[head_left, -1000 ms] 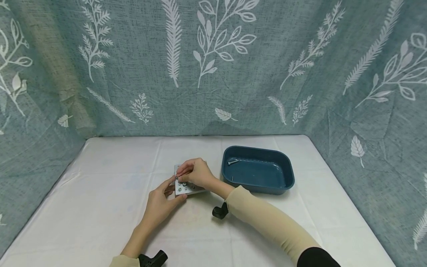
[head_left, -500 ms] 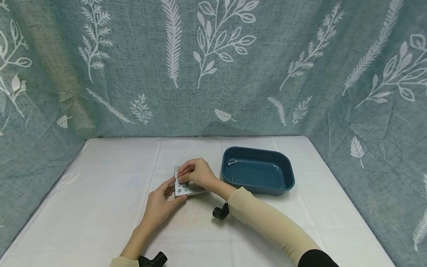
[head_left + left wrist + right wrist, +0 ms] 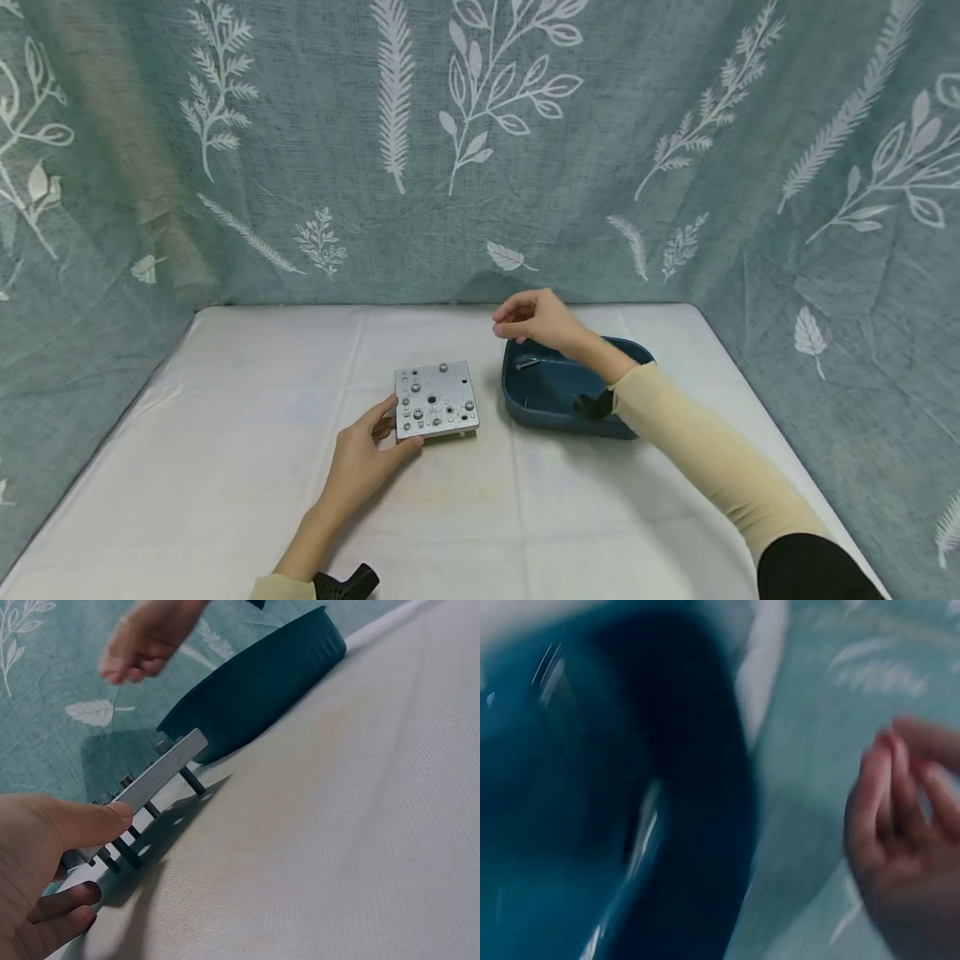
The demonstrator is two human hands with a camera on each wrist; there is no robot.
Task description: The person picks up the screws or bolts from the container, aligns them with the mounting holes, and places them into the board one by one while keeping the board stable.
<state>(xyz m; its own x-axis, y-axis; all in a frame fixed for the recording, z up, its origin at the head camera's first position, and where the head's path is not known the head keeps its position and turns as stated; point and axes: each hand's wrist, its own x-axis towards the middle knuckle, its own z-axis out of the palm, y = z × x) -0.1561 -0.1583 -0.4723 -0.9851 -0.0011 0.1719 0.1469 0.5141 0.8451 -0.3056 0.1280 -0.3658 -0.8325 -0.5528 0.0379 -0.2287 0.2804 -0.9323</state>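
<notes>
A square silver metal plate with holes and several bolts stands just above the white cloth. My left hand grips its near left corner, thumb in front and fingers at the side. Seen edge-on in the left wrist view, the plate has bolt shanks sticking out below it. My right hand is in the air over the back left of a dark blue bin. Its fingers are loosely bent, and no object shows between them; in the right wrist view the hand is blurred.
A bolt lies inside the bin, near its left wall. The bin sits right of the plate on the white tablecloth. Behind the table hangs a green-grey leaf-patterned curtain.
My right hand has left the plate and moved right and up to above the bin, so the plate's top with its bolts now shows. The left hand keeps its grip in place.
</notes>
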